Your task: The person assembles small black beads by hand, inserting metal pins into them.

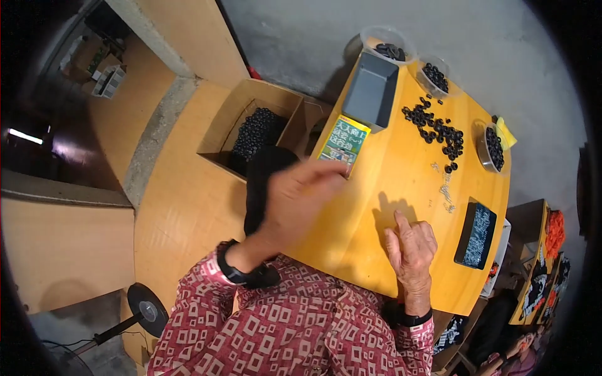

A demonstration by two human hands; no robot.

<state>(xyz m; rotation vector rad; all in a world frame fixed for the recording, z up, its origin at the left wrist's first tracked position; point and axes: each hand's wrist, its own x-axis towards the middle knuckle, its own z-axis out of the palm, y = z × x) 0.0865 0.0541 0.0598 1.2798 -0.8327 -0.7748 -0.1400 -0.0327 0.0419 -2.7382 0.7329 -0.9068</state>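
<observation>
My left hand (295, 197) is raised left of the table's edge, near a green and yellow printed booklet or box (342, 141). Motion blurs its fingers, so whether they hold anything is unclear. Low over the near part of the yellow table (351, 232), my right hand (412, 247) has its index finger stretched out and thumb apart, with no object visible in it. Beyond it lie small silvery metal pieces (446, 194). Farther back, small black round parts (442, 135) are scattered. A dark tray (476, 235) of tiny shiny pieces sits to the right.
A grey bin (371, 91) stands at the back left, beside a clear tub (387, 50). Two more containers (434, 76) (491, 147) hold black parts. Left of the table, a cardboard box (224, 119) holds many black balls. A person (517, 360) is at the lower right.
</observation>
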